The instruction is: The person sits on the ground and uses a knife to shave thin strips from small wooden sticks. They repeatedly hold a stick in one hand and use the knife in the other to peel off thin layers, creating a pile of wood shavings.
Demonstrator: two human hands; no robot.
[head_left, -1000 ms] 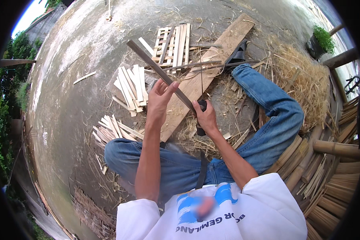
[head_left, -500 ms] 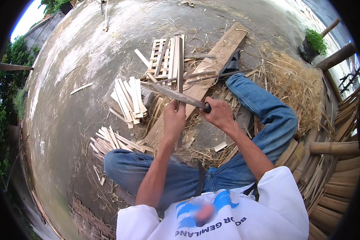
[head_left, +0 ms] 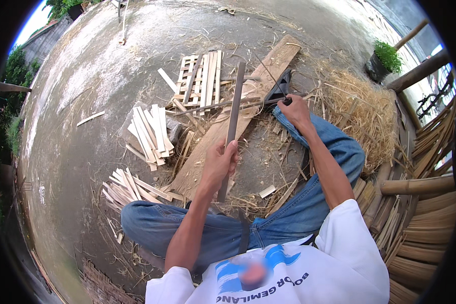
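Observation:
My left hand [head_left: 220, 163] is closed around a long, flat grey-brown bamboo strip [head_left: 235, 104], which stands nearly upright and pokes out below the fist. Off to the right, my right hand [head_left: 297, 114] grips a knife [head_left: 272, 76] by its dark handle. The blade is seen edge-on, as a thin line slanting up and left over the wooden plank [head_left: 200, 159]. Knife and strip are apart. Beyond my left hand lies a group of pale slats with a woven lattice [head_left: 187, 71].
Pale split slats rest on a block [head_left: 149, 129], and another bundle [head_left: 129, 187] lies by my left knee. A heap of shavings [head_left: 359, 116] is beyond my right leg. Bamboo poles [head_left: 415, 186] and stacked strips [head_left: 428, 248] line the right side; a potted plant [head_left: 382, 61] stands farther off.
The knife, earlier held across the strip, has swung away to the right with my right hand and turned edge-on. My left hand still holds the strip, now tilted slightly.

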